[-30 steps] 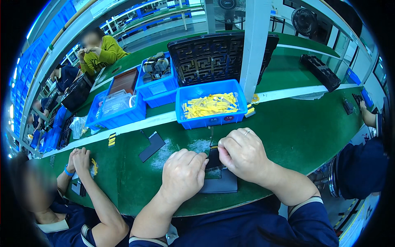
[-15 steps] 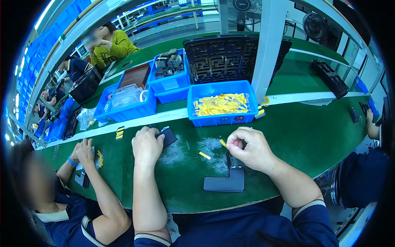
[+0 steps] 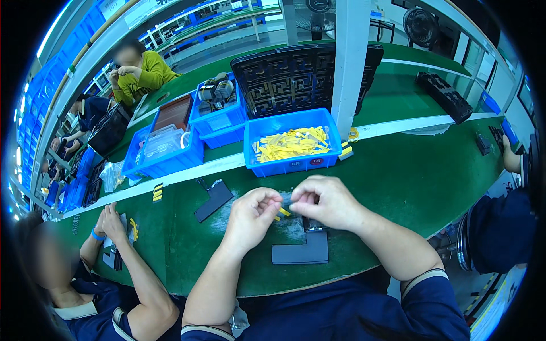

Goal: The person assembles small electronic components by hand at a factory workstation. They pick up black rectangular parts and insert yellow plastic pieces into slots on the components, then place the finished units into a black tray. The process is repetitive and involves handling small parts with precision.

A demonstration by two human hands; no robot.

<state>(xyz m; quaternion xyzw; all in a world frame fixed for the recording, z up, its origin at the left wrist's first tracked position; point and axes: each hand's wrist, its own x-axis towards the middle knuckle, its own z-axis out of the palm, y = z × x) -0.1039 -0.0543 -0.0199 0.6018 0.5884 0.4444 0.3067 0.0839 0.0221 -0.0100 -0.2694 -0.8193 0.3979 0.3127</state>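
Yellow strip (image 3: 284,212) blurred, partly hidden between hands (image 3: 248,219); cannot tell whether either pinches it.

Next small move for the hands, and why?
Probably move the right hand toward the nearer dark L-shaped part: it lies close by on the green table, and a yellow strip shows between the right hand and left hand. Whether either grips the strip, I can't tell.
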